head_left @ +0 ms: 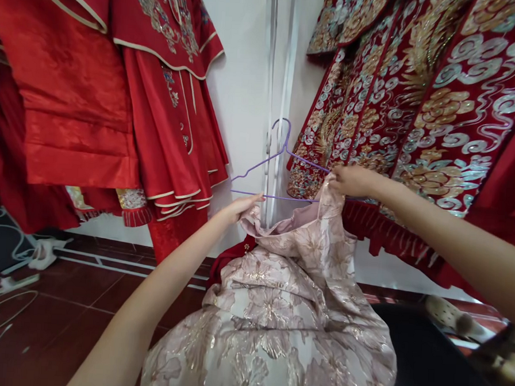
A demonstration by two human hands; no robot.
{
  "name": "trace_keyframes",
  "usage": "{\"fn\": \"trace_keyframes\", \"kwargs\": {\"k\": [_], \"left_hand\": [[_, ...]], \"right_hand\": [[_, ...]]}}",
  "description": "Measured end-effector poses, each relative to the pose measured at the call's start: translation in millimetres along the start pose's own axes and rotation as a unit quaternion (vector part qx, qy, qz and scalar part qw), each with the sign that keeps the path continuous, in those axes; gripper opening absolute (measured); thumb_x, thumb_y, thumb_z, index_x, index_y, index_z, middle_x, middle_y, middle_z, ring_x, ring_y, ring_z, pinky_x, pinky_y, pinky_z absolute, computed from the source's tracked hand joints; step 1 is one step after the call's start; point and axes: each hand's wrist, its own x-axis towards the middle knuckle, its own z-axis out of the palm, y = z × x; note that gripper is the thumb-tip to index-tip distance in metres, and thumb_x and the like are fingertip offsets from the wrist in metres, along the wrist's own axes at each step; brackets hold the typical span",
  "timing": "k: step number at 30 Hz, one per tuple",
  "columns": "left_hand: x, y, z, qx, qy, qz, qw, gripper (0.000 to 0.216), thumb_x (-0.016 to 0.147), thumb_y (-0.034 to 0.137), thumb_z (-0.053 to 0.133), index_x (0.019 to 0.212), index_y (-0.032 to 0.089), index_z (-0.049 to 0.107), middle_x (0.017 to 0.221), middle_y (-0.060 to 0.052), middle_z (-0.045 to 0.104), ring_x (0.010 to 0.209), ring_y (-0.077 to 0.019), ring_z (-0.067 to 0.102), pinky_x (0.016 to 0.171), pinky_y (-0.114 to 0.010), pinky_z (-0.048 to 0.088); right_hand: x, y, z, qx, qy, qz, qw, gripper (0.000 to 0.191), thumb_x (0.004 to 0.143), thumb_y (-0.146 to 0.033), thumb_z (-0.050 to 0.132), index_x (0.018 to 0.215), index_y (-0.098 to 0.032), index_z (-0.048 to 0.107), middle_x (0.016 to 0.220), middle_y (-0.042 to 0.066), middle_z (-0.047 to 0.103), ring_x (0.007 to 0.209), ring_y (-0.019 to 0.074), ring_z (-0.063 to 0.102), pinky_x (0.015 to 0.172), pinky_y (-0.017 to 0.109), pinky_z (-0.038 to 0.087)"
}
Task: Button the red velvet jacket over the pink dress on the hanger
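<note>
A pale pink and silver floral dress with a metallic sheen spreads across the lower middle of the view. My right hand is closed on its right shoulder, at the right end of a thin purple clothes hanger. The hanger's right arm runs into that shoulder, while its left end sticks out uncovered above the neckline. My left hand pinches the dress's left shoulder edge, just under the hanger's lower bar. Its thumb points up near the bar; whether it touches the bar I cannot tell.
Red garments with cream piping hang at left. Heavily embroidered red garments hang at right. White upright poles stand between them. White cables and pale shoes lie lower left; a beige clog lies lower right.
</note>
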Motion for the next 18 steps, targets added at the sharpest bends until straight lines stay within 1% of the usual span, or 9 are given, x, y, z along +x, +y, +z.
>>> {"fn": "trace_keyframes", "kwargs": {"k": [3,5,6,9,11,13,15,17,18], "left_hand": [[-4,-15,-20,0.049,0.023,0.022,0.998,0.036,0.065,0.045,0.075,0.08,0.014,0.065,0.06,0.002,0.054,0.051,-0.0073,0.043,0.048,-0.019,0.032],[-6,-25,-32,0.081,0.027,-0.005,0.996,0.036,0.062,0.043,0.077,0.077,0.013,0.064,0.059,0.002,0.052,0.051,-0.0075,0.04,0.049,-0.02,0.032],[-7,-29,-37,0.09,0.017,-0.028,0.995,0.036,0.062,0.044,0.077,0.079,0.014,0.065,0.059,0.002,0.053,0.053,-0.0086,0.042,0.05,-0.021,0.034],[-16,-32,-48,0.046,-0.062,-0.073,0.994,0.039,0.065,0.042,0.075,0.091,0.014,0.067,0.069,-0.002,0.062,0.062,-0.0129,0.053,0.059,-0.024,0.041],[-22,-30,-52,-0.028,-0.122,-0.063,0.99,0.039,0.069,0.037,0.073,0.101,0.014,0.067,0.075,-0.004,0.065,0.069,-0.0145,0.057,0.067,-0.026,0.044],[-26,-26,-54,-0.109,-0.142,-0.022,0.984,0.036,0.073,0.03,0.069,0.106,0.014,0.065,0.079,-0.005,0.066,0.073,-0.0145,0.06,0.072,-0.026,0.045],[-25,-22,-57,-0.196,-0.103,0.037,0.974,0.031,0.075,0.024,0.064,0.105,0.015,0.064,0.085,-0.006,0.067,0.078,-0.015,0.062,0.076,-0.026,0.046],[-19,-20,-60,-0.269,-0.03,0.077,0.96,0.024,0.075,0.02,0.059,0.098,0.015,0.061,0.091,-0.007,0.067,0.082,-0.0156,0.063,0.076,-0.027,0.048],[-15,-20,-60,-0.292,0.01,0.081,0.953,0.02,0.075,0.018,0.056,0.094,0.015,0.059,0.089,-0.008,0.067,0.08,-0.0157,0.064,0.074,-0.027,0.049]], "right_hand": [[-2,11,15,0.02,0.033,0.058,0.998,0.041,0.087,-0.033,0.036,0.11,-0.01,0.061,0.103,0.018,0.067,0.093,0.0282,0.063,0.077,0.033,0.044],[-1,17,21,0.029,0.053,0.072,0.996,0.04,0.087,-0.033,0.035,0.107,-0.012,0.063,0.102,0.017,0.067,0.092,0.0278,0.063,0.075,0.032,0.043],[0,19,23,0.032,0.061,0.08,0.994,0.04,0.087,-0.033,0.035,0.105,-0.013,0.064,0.102,0.017,0.067,0.092,0.0277,0.063,0.074,0.032,0.043],[2,18,28,0.049,0.074,0.099,0.991,0.039,0.087,-0.034,0.034,0.102,-0.015,0.065,0.101,0.015,0.068,0.09,0.0266,0.063,0.073,0.03,0.04],[3,17,31,0.062,0.078,0.106,0.989,0.038,0.087,-0.034,0.035,0.101,-0.015,0.065,0.101,0.016,0.068,0.089,0.0263,0.062,0.071,0.03,0.039],[5,18,33,0.073,0.085,0.107,0.988,0.038,0.086,-0.033,0.035,0.098,-0.014,0.065,0.101,0.018,0.068,0.089,0.0266,0.061,0.07,0.03,0.036],[6,20,33,0.081,0.096,0.106,0.986,0.037,0.086,-0.032,0.034,0.094,-0.013,0.065,0.101,0.02,0.067,0.088,0.0266,0.06,0.068,0.031,0.034],[6,22,31,0.084,0.101,0.109,0.985,0.037,0.086,-0.031,0.033,0.09,-0.013,0.065,0.099,0.02,0.068,0.086,0.0261,0.06,0.068,0.031,0.032],[6,23,29,0.086,0.099,0.111,0.985,0.037,0.086,-0.031,0.033,0.089,-0.013,0.065,0.098,0.02,0.068,0.085,0.0259,0.059,0.068,0.031,0.032]]}}
